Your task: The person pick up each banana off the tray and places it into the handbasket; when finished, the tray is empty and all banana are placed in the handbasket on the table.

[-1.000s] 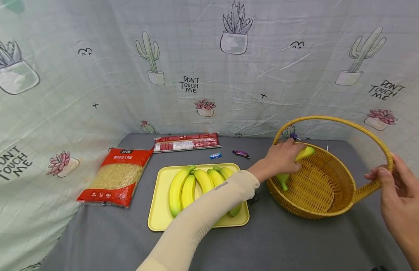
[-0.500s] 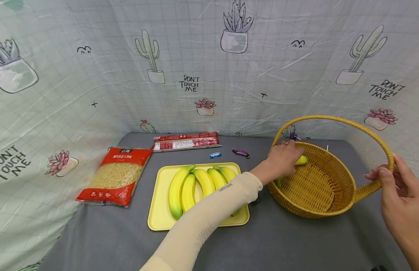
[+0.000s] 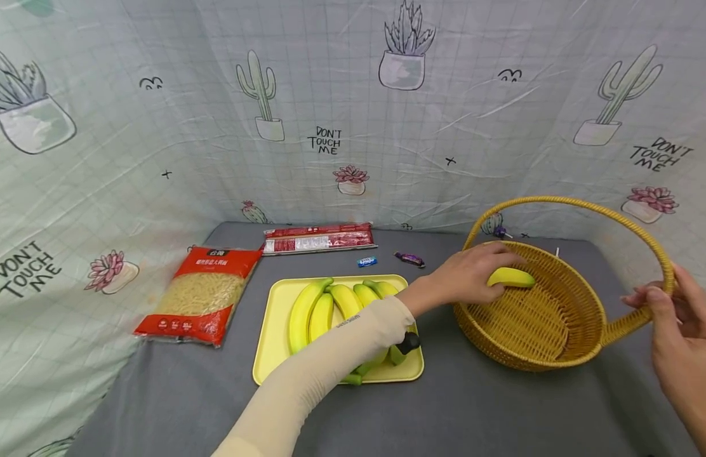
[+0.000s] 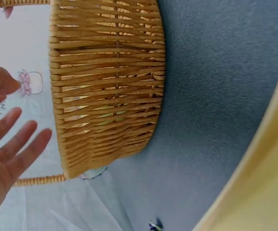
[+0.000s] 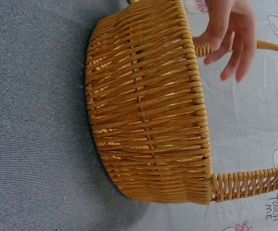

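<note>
"DON'T TOUCH ME" is printed repeatedly in black on the pale green cactus-patterned backdrop sheet (image 3: pixel 353 114). Lettering on the red noodle packet (image 3: pixel 201 293) cannot be read.

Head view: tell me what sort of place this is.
Probably a staged tabletop set, not a real kitchen: a cactus-print sheet walls in a grey-covered table, with groceries laid out, namely bananas on a yellow tray, a pasta bag and a wicker basket.
</note>
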`<control>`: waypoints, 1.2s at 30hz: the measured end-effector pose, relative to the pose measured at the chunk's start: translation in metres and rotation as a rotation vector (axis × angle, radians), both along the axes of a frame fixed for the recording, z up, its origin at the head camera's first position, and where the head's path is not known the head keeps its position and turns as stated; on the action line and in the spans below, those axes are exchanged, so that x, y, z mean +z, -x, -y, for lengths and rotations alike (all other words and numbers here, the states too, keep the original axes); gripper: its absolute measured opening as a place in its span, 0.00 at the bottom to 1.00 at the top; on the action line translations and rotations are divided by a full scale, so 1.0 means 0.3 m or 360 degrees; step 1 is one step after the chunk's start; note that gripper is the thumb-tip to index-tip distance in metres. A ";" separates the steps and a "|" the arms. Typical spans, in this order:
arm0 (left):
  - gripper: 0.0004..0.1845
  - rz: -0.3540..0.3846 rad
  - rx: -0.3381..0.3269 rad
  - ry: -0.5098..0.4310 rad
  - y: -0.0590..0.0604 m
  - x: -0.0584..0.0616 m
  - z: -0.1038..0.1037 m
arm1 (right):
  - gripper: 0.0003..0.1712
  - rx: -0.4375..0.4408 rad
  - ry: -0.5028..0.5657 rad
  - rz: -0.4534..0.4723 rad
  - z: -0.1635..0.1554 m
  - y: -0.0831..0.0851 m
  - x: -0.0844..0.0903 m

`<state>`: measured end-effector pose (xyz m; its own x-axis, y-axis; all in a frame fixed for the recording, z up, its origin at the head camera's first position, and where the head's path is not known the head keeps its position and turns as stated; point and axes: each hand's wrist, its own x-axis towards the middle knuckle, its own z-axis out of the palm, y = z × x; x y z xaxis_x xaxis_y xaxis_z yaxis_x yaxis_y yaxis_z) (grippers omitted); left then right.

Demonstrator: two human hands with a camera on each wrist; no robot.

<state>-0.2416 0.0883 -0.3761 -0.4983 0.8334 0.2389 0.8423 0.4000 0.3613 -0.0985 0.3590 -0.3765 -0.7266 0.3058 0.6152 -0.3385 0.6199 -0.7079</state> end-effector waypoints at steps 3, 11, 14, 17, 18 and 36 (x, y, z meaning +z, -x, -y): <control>0.28 0.0041 -0.0094 -0.0105 -0.008 0.008 0.027 | 0.25 -0.0014 0.0006 -0.0028 0.001 -0.005 -0.007; 0.27 0.0169 -0.0185 -0.0269 -0.039 0.031 0.115 | 0.26 0.0059 0.0038 -0.0116 -0.004 -0.016 -0.020; 0.28 0.0194 -0.0196 -0.0322 -0.056 0.039 0.171 | 0.25 0.0060 0.0035 -0.0116 -0.005 -0.015 -0.023; 0.28 0.0220 -0.0200 -0.0368 -0.068 0.037 0.238 | 0.25 0.0015 0.0016 -0.0082 -0.006 -0.014 -0.028; 0.28 0.0233 -0.0190 -0.0382 -0.072 0.035 0.263 | 0.26 -0.0027 -0.0017 -0.0045 -0.006 -0.014 -0.029; 0.34 0.0192 0.0352 -0.0470 -0.112 0.001 0.662 | 0.23 -0.0123 -0.0047 0.0055 0.000 -0.010 -0.030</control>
